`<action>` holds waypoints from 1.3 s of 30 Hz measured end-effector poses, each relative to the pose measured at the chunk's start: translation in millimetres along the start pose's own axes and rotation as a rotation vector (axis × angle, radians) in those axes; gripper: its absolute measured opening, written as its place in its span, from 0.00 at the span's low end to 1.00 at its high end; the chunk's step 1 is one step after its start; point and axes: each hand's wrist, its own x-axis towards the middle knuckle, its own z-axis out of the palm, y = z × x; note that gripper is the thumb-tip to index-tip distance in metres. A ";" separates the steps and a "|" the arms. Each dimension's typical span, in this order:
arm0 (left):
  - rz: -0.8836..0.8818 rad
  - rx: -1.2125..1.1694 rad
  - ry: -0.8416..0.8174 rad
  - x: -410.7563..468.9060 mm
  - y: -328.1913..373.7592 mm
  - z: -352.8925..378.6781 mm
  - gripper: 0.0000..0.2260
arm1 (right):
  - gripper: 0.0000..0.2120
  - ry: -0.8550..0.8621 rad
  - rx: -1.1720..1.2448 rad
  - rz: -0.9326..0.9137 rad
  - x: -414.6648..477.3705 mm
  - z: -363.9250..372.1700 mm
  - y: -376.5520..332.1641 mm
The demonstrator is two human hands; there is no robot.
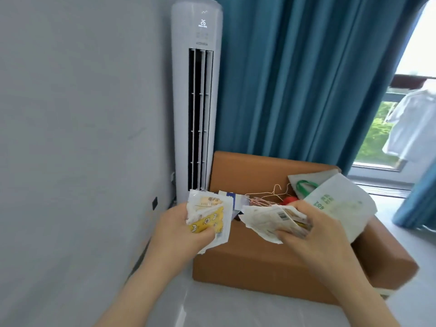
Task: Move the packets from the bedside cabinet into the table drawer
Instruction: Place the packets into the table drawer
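A bundle of yellow-and-white packets (210, 214) is gripped in the left hand (181, 228), with the thumb pressed on its front, and it stands nearly upright above the fingers. Just to the right, a fanned stack of pale packets (266, 219) is clutched in the right hand (311, 234). Its long axis lies almost flat and points left, toward the other bundle. The two bundles are near but apart. Both are held over an open cardboard box (247, 265). Neither the bedside cabinet nor the table drawer is seen, so the way to the drawer cannot be judged. The number of packets cannot be counted.
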 end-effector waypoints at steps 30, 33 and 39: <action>0.265 0.031 -0.725 203.1 123.8 526.5 0.13 | 0.11 0.357 -0.173 0.596 101.9 -197.5 395.6; 0.302 0.023 -0.766 235.2 133.0 575.6 0.10 | 0.09 0.402 -0.202 0.662 126.1 -205.3 431.9; 0.328 0.050 -0.927 290.6 153.7 674.3 0.08 | 0.10 0.486 -0.217 0.815 166.4 -221.5 492.8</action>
